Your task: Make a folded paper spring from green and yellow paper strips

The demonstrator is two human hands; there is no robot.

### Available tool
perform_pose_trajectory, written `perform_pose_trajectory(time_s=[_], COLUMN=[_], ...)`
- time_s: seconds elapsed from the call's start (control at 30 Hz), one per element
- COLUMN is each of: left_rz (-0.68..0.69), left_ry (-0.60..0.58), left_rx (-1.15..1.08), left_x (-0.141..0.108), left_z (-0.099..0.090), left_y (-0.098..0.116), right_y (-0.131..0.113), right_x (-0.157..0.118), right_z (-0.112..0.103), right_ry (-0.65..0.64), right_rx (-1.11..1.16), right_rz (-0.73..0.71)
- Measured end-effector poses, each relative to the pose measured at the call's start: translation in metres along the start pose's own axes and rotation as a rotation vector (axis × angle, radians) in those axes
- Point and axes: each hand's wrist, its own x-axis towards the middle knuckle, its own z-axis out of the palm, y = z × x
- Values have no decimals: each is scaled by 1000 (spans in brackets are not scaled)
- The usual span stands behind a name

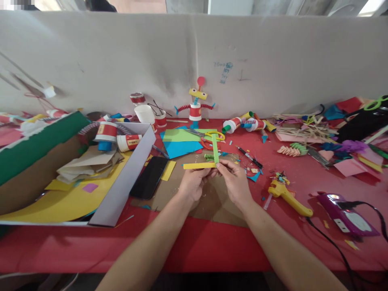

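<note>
A yellow paper strip (197, 165) runs sideways and a green paper strip (215, 146) points away from me, the two meeting at a right angle. My left hand (194, 185) is closed under the yellow strip, its fingertips close to the corner. At that corner my right hand (234, 178) pinches the strips between thumb and fingers. Just beyond lies a green folded paper spring (209, 157) above the brown cardboard mat (218, 202). Whether the strips are glued together, I cannot tell.
Left are an open box (121, 190) and a phone (149, 178). Yellow-handled scissors (215, 135) lie on coloured paper behind my hands. A paper-cup figure (195, 111) stands at the back. A yellow glue gun (287, 196), its cord and a purple power strip (345, 214) are right.
</note>
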Motion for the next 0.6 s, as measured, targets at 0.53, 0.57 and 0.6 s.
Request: perform_pose_trajectory(time_s=[0.53,0.57,0.6], left_rz=[-37,1,36], left_ry=[-126,-142,-135], left_rx=[33,47,55], left_x=[2,0,-1], left_z=[-3,-2,-2], left_y=[-2,-2,-3], right_y=[2,3,5], right_x=[0,0,0], right_z=[1,1,2], right_ry=[28,36,43], right_rx=[74,80,82], right_rz=[-13,-9,-2])
